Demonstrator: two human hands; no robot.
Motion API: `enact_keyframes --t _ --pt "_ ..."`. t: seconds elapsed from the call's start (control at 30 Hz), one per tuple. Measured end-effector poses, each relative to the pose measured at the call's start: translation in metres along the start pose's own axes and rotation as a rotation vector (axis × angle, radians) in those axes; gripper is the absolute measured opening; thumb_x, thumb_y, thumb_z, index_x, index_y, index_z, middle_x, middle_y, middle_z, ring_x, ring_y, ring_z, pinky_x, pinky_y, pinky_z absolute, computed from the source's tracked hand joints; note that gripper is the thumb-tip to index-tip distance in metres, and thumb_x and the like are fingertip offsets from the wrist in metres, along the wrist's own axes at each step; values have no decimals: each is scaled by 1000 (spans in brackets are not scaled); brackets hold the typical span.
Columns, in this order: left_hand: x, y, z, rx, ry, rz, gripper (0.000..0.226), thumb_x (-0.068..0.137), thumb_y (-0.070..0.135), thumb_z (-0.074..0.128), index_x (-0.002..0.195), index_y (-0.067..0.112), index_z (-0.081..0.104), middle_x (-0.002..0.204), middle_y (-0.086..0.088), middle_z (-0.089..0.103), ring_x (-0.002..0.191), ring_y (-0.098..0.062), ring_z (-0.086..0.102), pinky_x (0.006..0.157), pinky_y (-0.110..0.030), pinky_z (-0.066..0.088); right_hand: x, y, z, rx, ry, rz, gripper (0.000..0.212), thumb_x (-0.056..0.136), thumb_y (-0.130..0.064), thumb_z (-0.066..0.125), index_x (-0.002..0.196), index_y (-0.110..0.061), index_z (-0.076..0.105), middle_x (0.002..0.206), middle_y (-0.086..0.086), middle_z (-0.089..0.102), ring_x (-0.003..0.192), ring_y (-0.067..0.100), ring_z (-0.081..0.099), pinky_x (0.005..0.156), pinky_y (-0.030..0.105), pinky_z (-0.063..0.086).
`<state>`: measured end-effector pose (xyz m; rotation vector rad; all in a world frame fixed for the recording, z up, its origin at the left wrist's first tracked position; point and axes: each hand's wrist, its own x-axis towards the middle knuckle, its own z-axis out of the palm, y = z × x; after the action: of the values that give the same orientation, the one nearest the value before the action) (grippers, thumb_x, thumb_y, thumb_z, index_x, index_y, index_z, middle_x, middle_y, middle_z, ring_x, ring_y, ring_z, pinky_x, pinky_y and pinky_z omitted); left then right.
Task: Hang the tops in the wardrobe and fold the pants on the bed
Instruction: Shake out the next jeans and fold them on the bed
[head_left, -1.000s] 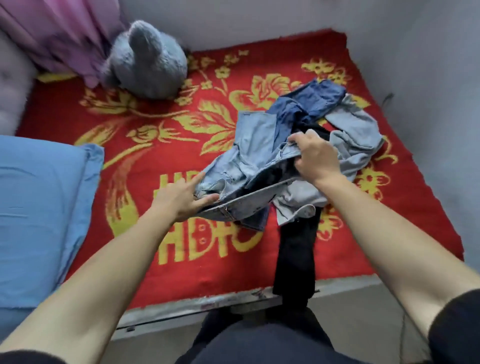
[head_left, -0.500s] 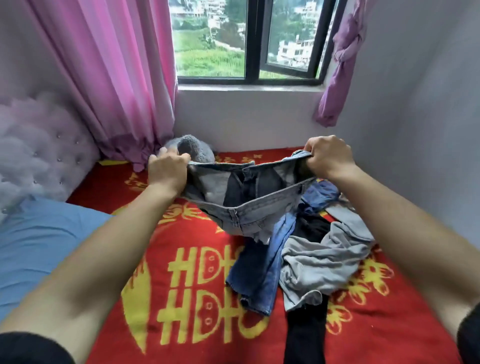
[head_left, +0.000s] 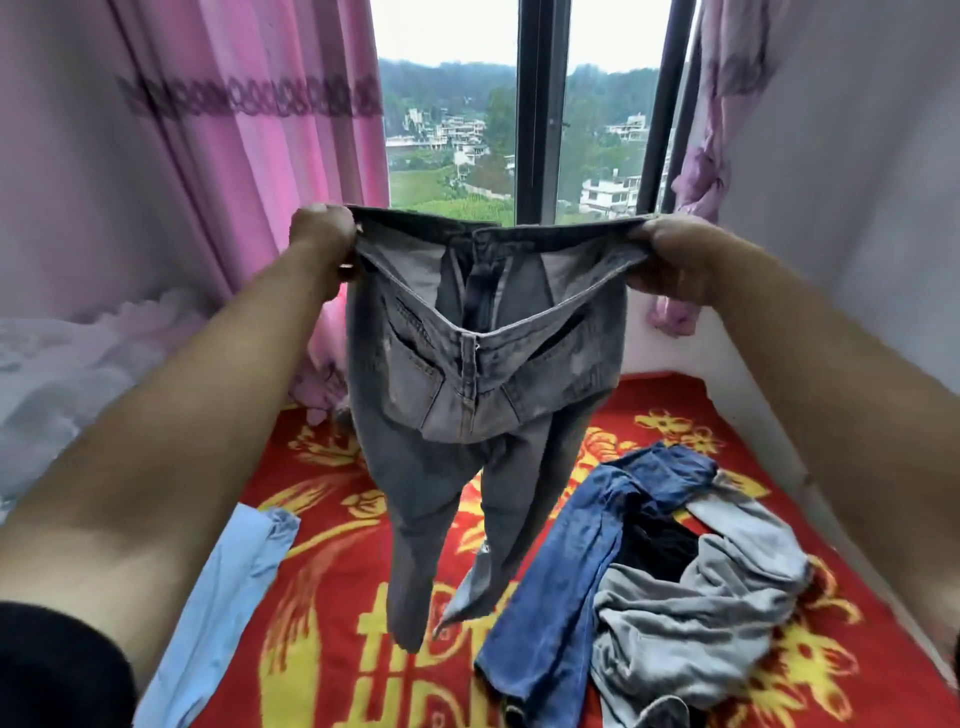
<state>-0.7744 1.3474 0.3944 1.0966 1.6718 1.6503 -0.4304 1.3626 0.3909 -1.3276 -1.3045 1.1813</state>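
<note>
**Grey jeans hanging by the waistband over the bed**

The person is holding a pair of faded grey denim jeans up in the air, in front of the dark-framed window. The left hand is gripping one end of the waistband with curled fingers, and the right hand is gripping the other end the same way, so the band is stretching open between them. The fingertips of both hands are tucking behind the denim and are not showing.

The legs of the jeans are dangling free above the bed with its red and yellow flowered blanket. Motion blur is smearing their hems, so it is hard to say whether they are touching the blanket.

Below and to the right of the jeans, a pile is lying on the blanket: dark blue denim trousers, a crumpled light grey garment and a black garment showing only partly between them. The bottom edge is cutting off the pile. Below and to the left of the jeans, a pale blue cloth is lying partly hidden by the left forearm.

Left of the jeans, a pink curtain is hanging; right of them, a knotted purple curtain.
</note>
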Motion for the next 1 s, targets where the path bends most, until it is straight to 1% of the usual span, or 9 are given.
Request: enact_keyframes --t 0.1,0.23,0.4,0.57,0.67,0.77,0.83,0.93,1.0 --pt "-4 -7 -9 92 -124 -70 34 91 0 33 83 20 60 69 -1 60 46 -11 57 38 -17 45 5 15 4 99 -68 83 27 106 -10 36 104 -18 62 90 4 60 73 10 58 50 16 54" --pt "0 -37 -22 9 -102 -144 41 96 -2 28 86 22 60 79 -3 59 54 -12 56 38 -16 45 17 42 9 131 16 86 34 104 -2 34 121 -7 63 107 13 59 77 15 59 53 21 56" --pt "6 -47 -33 -45 -84 -66 41 94 -5 30 88 15 65 84 -7 66 61 -14 66 45 -24 53 26 48 21 40 62 -141 40 96 5 34 103 -12 70 96 10 63 78 18 62 68 30 59" --pt "9 -63 -40 -48 -190 43 21 89 -4 55 107 2 61 92 -14 63 71 -17 64 58 -25 57 33 59 28 34 0 -260 48 81 2 62 129 -3 58 99 7 66 87 22 62 85 35 52" --pt "12 -78 -42 119 -160 132 42 78 -10 67 111 11 54 97 -12 57 87 -23 60 80 -37 56 37 69 33 52 24 -241 65 76 -6 82 133 -11 53 115 9 65 100 20 67 90 33 57" --pt "18 -88 -51 560 64 288 33 76 -2 59 97 24 61 99 -6 48 98 -28 56 90 -36 53 42 75 26 -71 115 -195 44 78 2 75 117 -16 66 112 11 69 90 18 68 74 25 60" --pt "16 -89 -50 629 134 322 31 74 -1 53 87 25 64 92 -2 56 97 -28 60 88 -35 53 42 77 24 -226 197 -215 34 78 2 65 95 -26 72 103 7 73 85 17 69 68 23 61" --pt "13 -87 -41 687 67 291 33 70 0 46 79 27 63 86 4 68 86 -20 62 72 -27 51 38 78 22 -448 295 -292 35 77 -8 50 89 -30 75 102 -2 74 103 19 66 95 32 55" --pt "11 -88 -39 773 -30 259 35 70 0 42 80 27 62 89 3 69 84 -23 61 70 -26 49 34 81 19 -544 233 -306 42 78 -8 45 96 -31 75 112 0 72 108 20 62 103 31 50"
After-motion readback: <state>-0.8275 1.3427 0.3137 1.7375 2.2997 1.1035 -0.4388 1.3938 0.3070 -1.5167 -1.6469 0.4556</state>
